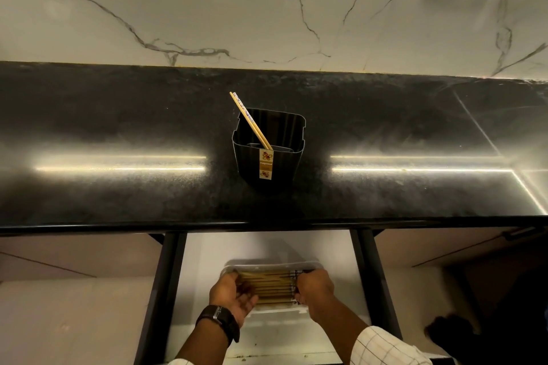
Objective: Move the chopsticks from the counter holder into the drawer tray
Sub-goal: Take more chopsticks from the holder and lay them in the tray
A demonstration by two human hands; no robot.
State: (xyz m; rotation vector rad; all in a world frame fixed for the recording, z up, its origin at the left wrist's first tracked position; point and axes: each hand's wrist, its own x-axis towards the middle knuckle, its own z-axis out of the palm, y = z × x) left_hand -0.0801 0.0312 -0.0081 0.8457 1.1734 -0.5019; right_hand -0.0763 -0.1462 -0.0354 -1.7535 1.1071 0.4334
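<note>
A row of wooden chopsticks [272,287] lies side by side in a clear tray [275,265] on the floor of an open drawer [204,258], while one last pair of chopsticks [250,120] leans inside the black holder [272,157] on the dark counter [118,115] above. The person's left hand [232,293], palm up with fingers loosely curled, presses against the sticks' left ends; the right hand [314,284], knuckles up and fingers curled down, closes over the right ends, the two hands squaring the bundle between them. Whether either hand truly grips a stick cannot be told. The job appears nearly finished, with the remaining pair yet to move. The risk from here: uneven pressure could skew the sticks or nudge the light tray across the drawer, and a careless reach could tip the holder.
</note>
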